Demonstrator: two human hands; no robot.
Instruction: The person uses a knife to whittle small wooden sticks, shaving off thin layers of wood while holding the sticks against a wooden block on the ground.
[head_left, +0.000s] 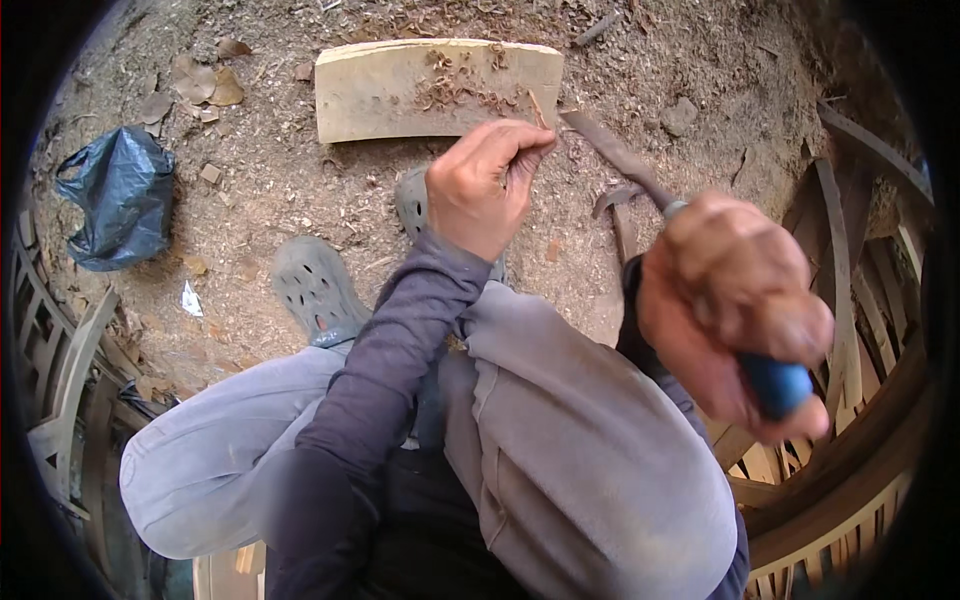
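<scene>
My left hand (478,185) is closed in a pinch, fingertips together just off the near edge of a pale, slightly curved wooden board (375,98). From the pinch a thin reddish-brown wood sliver (538,108) sticks up. Wrapped round a blue handle (778,385), my right hand (735,300) is blurred by motion. A long, flat, dark-bladed knife (620,155) reaches from it toward the board's right end, its tip close to my left fingertips. Curled reddish shavings (455,95) lie scattered on the board.
A crumpled dark blue plastic bag (122,198) lies at the left on shaving-strewn ground (235,215). Slatted wooden pieces (860,290) stand at the right, with more (75,390) at the left. My grey clogs (315,280) and bent knees (590,420) are below the board.
</scene>
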